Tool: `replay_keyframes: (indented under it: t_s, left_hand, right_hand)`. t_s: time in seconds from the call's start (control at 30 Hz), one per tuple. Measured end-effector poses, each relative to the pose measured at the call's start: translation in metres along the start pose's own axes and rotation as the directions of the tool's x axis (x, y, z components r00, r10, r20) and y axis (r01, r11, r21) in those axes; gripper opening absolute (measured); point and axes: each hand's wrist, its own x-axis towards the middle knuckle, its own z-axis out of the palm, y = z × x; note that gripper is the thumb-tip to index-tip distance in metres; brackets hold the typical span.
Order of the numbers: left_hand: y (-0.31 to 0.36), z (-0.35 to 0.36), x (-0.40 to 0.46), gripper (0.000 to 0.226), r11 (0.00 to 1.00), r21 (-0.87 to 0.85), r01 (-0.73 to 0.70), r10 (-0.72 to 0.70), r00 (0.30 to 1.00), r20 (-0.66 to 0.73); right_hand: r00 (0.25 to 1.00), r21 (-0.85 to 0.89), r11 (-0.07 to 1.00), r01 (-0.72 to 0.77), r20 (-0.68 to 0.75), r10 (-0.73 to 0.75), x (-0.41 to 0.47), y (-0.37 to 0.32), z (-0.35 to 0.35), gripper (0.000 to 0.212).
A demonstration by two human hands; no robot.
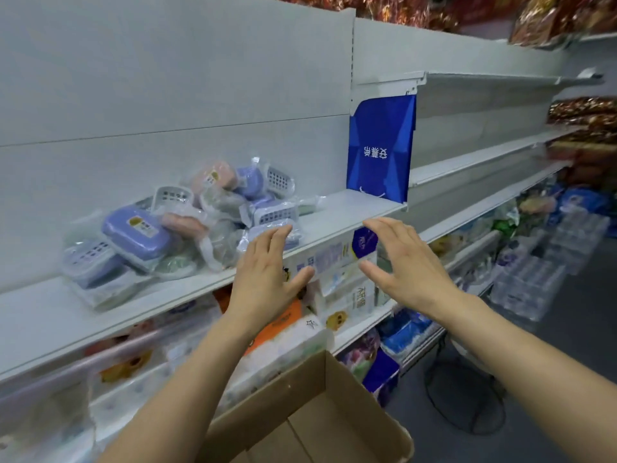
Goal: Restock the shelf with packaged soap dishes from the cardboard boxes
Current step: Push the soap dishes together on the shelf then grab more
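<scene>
The head view looked down along a run of white metal store shelving with a flat, matte back panel [167, 95]. The main shelf [340, 215] was a smooth painted board with a raised front lip, slanting across the frame from lower left to upper right. Farther right, more white shelves [484, 155] ran off toward the aisle, where blurred, glossy red-and-gold packets [581, 111] sat at the edge of the frame. The floor [574, 379] there was dark and dull.

On the left half of the main shelf lay a loose heap of packaged soap dishes [173, 225] — rounded plastic boxes in lilac, pink and pale green, some with slotted white drainer trays, each sealed in crinkled clear film. A lilac dish with a yellow label [137, 233] lay tilted near the front of the heap. At the shelf's right end a stiff blue paper bag with white characters [380, 145] stood upright against the back panel.

Below the lip, soft tissue packs [344, 295] in printed wrap filled the lower shelf. At the bottom of the frame a brown cardboard box [334, 412] stood open, its flaps plain and matte.

Both hands hovered in front of the shelf edge, holding nothing. The left hand [267, 272] had its fingers straight and together, just right of the heap; the right hand [400, 262] had its fingers spread and relaxed — the two palms faced each other, apart.
</scene>
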Motion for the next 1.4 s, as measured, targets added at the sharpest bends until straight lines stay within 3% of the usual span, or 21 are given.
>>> replay_keyframes:
  t_s: [0.27,0.57,0.67,0.8,0.93,1.07,1.13,1.23,1.3,1.4]
  left_hand:
    - [-0.004,0.086,0.101,0.075,0.992,0.103,0.069,-0.073,0.997,0.029]
    - [-0.016,0.179,0.195,0.081,0.889,0.115,0.443,-0.430,0.895,-0.123]
    - [-0.024,0.181,0.214,0.080,0.834,0.146,0.532,-0.507,0.843,-0.178]
    - [-0.043,0.175,0.229,0.083,0.791,0.236,0.565,-0.524,0.824,-0.214]
    - [-0.062,0.164,0.268,0.085,0.797,0.298,0.526,-0.465,0.848,-0.253]
    - [-0.101,0.159,0.336,0.095,0.794,0.513,0.328,-0.265,0.945,-0.194]
    - [-0.124,0.162,0.368,0.104,0.703,0.680,0.209,-0.239,0.970,-0.051]
    - [-0.147,0.173,0.403,0.110,0.461,0.887,0.017,-0.403,0.895,0.192]
    - [-0.156,0.183,0.414,0.102,0.363,0.928,-0.086,-0.439,0.862,0.251]
    - [-0.172,0.192,0.414,0.091,0.302,0.944,-0.134,-0.358,0.902,0.243]
  right_hand:
    - [0.984,0.116,0.984,0.138,0.099,-0.150,0.120,0.104,0.052,0.065]
    - [0.898,0.254,0.924,0.285,0.265,-0.350,0.263,0.237,0.123,0.065]
    - [0.868,0.335,0.895,0.294,0.299,-0.397,0.305,0.247,0.145,0.069]
    - [0.823,0.431,0.851,0.301,0.334,-0.460,0.351,0.228,0.178,0.077]
    - [0.774,0.501,0.818,0.282,0.385,-0.502,0.394,0.199,0.211,0.098]
    - [0.736,0.479,0.845,0.239,0.478,-0.479,0.429,0.180,0.245,0.125]
    - [0.697,0.450,0.857,0.253,0.529,-0.484,0.443,0.174,0.261,0.131]
    - [0.671,0.459,0.859,0.226,0.566,-0.479,0.458,0.172,0.279,0.133]
    - [0.672,0.467,0.855,0.224,0.561,-0.483,0.464,0.173,0.286,0.130]
    - [0.680,0.471,0.851,0.233,0.547,-0.489,0.466,0.177,0.290,0.125]
